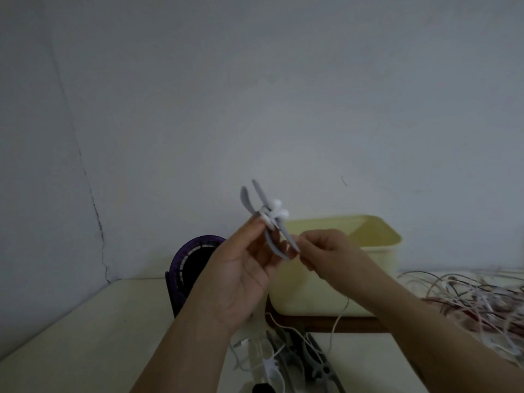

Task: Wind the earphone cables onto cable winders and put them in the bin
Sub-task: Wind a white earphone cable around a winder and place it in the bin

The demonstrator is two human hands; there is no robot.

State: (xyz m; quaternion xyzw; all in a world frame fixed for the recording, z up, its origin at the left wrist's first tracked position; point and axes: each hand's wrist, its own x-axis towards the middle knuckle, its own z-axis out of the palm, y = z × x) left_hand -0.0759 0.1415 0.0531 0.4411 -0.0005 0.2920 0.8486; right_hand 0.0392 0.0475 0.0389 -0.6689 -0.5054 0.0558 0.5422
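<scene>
Item under handling: one grey cable winder [272, 242], smooth plastic, with long, slim, curved prongs spreading from a narrow waist. It is raised above the counter [85, 336], in front of the bin [377, 245]. Two glossy white earbuds [279, 209] sit at the waist, where white cord is wrapped.

Left hand [243, 268]: palm turned towards the person, forearm rising from below, thumb and fingertips pinching the winder at its waist.

Right hand [326, 251]: fingers curled and bunched, pinching the white cable [338, 316] just beside the winder's lower tip; the exact contact is blurred. The cable trails thin and slack down to the counter.

The bin is pale yellow, matte plastic, a rounded rectangle, open at the top, standing on a dark brown board [354, 326].

A round purple object [192, 262] with a ribbed rim stands left of the bin. A tangle of white and reddish cords [476, 299] lies on the right. More grey winders [306, 358] lie on the counter's near edge.
</scene>
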